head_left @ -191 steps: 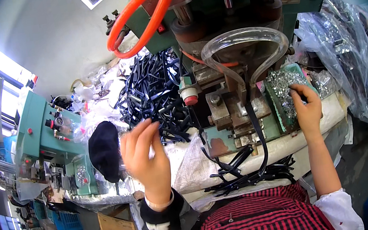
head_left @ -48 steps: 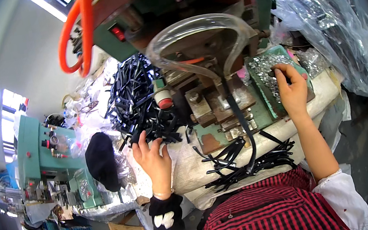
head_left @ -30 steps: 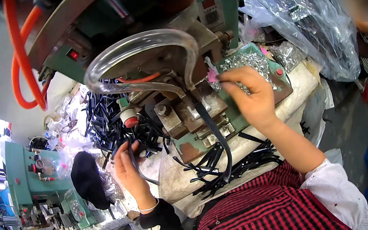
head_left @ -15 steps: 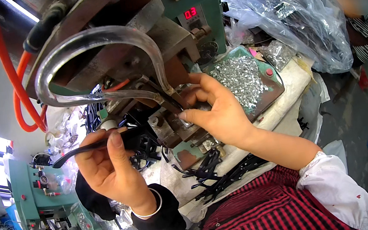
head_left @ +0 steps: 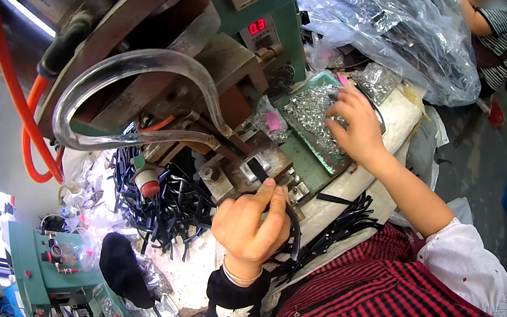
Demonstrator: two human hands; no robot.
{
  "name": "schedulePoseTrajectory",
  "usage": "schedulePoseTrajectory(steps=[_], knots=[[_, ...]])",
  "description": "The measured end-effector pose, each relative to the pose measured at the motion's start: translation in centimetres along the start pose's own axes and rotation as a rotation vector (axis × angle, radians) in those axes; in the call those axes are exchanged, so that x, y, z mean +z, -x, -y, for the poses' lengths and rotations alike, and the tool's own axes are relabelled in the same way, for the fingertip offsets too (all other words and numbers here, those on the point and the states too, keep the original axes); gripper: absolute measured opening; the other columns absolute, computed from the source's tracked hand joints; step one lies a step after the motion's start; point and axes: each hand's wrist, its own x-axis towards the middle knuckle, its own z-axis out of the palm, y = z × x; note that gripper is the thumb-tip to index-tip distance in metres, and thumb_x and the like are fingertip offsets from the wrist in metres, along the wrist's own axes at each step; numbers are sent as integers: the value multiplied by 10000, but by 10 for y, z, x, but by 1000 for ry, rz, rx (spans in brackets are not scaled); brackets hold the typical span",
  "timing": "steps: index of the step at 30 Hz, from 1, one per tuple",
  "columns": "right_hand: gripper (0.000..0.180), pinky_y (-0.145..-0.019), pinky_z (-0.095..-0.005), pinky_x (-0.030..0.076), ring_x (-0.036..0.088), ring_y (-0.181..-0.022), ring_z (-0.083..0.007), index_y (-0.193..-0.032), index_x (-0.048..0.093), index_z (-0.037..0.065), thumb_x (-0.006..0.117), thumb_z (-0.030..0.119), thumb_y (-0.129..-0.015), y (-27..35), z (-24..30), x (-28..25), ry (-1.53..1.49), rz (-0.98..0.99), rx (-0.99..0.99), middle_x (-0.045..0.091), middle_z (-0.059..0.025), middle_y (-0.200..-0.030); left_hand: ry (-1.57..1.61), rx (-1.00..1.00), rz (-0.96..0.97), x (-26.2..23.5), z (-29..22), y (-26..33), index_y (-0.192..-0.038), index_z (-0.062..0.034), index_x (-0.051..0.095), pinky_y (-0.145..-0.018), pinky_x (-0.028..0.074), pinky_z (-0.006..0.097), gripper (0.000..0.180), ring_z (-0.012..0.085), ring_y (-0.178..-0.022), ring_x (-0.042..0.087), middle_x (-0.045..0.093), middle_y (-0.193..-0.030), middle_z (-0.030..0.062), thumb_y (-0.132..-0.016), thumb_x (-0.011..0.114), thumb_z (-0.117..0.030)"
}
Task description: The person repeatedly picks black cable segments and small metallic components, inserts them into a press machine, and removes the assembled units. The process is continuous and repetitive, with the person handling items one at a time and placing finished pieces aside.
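My left hand (head_left: pixel 252 228) is closed on a black strap (head_left: pixel 258 171) in front of the press. The strap's far end lies on the metal die (head_left: pixel 279 158), over a shiny silver patch; the other end curves down past my fingers. My right hand (head_left: pixel 358 125) is over a tray (head_left: pixel 314 157) of small silver metal pieces (head_left: pixel 312 112). Its fingers are curled with thumb and fingertips close together at the pieces; whatever is between them is too small to make out.
The green press (head_left: pixel 296 32) with red displays stands ahead, a clear bent tube (head_left: pixel 125 62) hanging before it. A red button (head_left: pixel 150 188) and many black straps (head_left: pixel 169 215) lie left, more straps (head_left: pixel 338 231) near my lap. A clear plastic bag (head_left: pixel 406 34) and another person (head_left: pixel 498 27) are at right.
My right hand has moved from the die rightward to the metal pieces. My left hand has come right and nearer the die, laying the strap's end on it.
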Motion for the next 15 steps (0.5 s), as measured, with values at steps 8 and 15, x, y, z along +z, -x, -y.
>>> schedulePoseTrajectory(steps=[8, 15], knots=[[120, -838, -452, 490, 574, -1170, -310, -866, 694, 123, 764, 193, -798, 0, 16, 10, -3, 69, -169, 638, -100, -1152, 22, -47, -6, 1, -1, -2, -899, -69, 713, -498, 399, 283, 259, 174, -576, 605, 730, -861, 87, -684, 804, 43], [117, -703, -410, 499, 626, -842, -307, -837, 691, 64, 763, 92, -749, -21, 9, 12, -24, 83, -173, 642, -95, -848, 83, -466, -93, -35, -42, 41, -954, -24, 764, -682, 556, 321, 335, 268, -781, 677, 702, -933, 151, -677, 692, 151]])
